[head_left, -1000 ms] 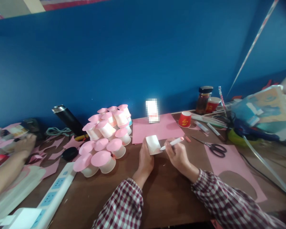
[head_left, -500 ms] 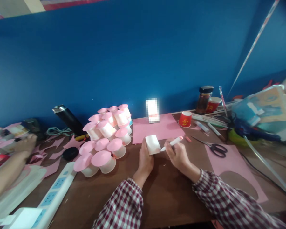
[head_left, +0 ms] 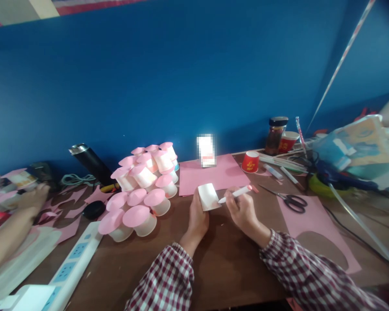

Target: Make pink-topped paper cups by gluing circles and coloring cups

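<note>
My left hand [head_left: 199, 216] is closed round a white paper cup [head_left: 208, 196], tilted on its side above the brown table. In my right hand [head_left: 244, 210] is a white marker [head_left: 236, 194], gripped like a pen. Its tip points left, close to the cup's lower right edge; whether it touches I cannot tell. Left of the hands stand several paper cups topped with pink paper cones [head_left: 139, 216]. Behind the held cup lies a pink sheet of paper [head_left: 189, 177].
Scissors [head_left: 294, 203] and a cut pink sheet [head_left: 288, 218] lie on the right, near a red paper cup [head_left: 250, 162]. A power strip [head_left: 74, 255], a black flask [head_left: 92, 164] and another person's arm [head_left: 22, 220] are on the left. A jar [head_left: 276, 136] stands at the back.
The marker has shifted very slightly in my right hand's grip beside the cup. My left hand still holds the cup in the same place. The whole view has moved a little.
</note>
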